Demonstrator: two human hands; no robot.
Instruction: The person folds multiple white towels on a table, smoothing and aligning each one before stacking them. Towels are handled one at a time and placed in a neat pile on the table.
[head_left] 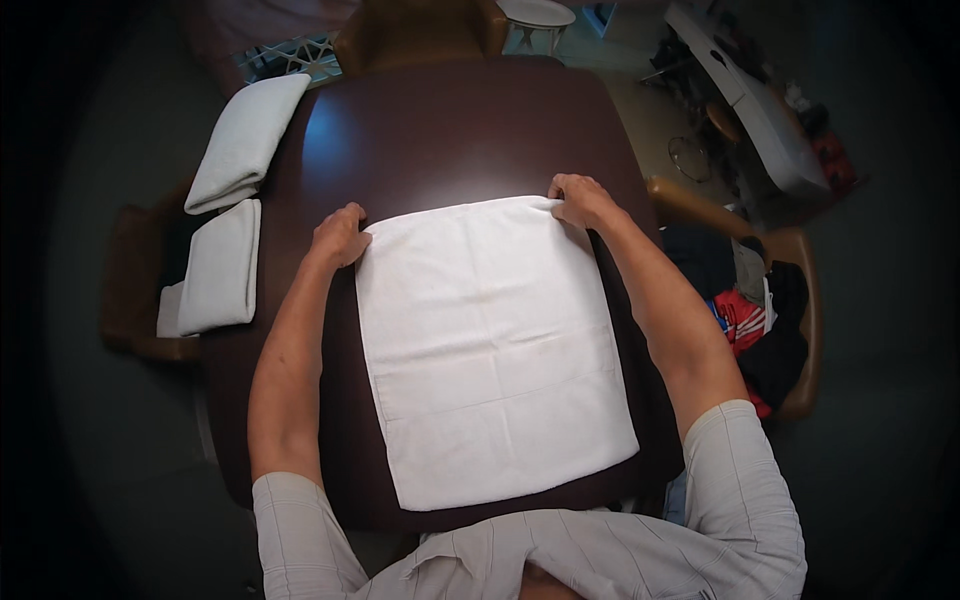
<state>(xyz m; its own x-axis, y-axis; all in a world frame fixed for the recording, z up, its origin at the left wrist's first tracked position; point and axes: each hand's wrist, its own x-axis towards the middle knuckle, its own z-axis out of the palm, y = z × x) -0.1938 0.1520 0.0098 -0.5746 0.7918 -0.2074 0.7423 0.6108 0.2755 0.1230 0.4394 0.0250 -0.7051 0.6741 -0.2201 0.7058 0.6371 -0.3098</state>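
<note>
Hands at far corners, white towel between

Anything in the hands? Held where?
Yes, the white towel, by its two far corners: left hand at the far-left corner, right hand at the far-right.

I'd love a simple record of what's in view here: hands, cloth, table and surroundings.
Left hand: fingers curled at the cloth's far left corner
Right hand: fingers curled at its far right corner
White cloth: spread out, with crease lines
Table: dark reddish brown, glossy
Left side: folded white towels along the table edge
Right side: brown chair bearing clothes
</note>
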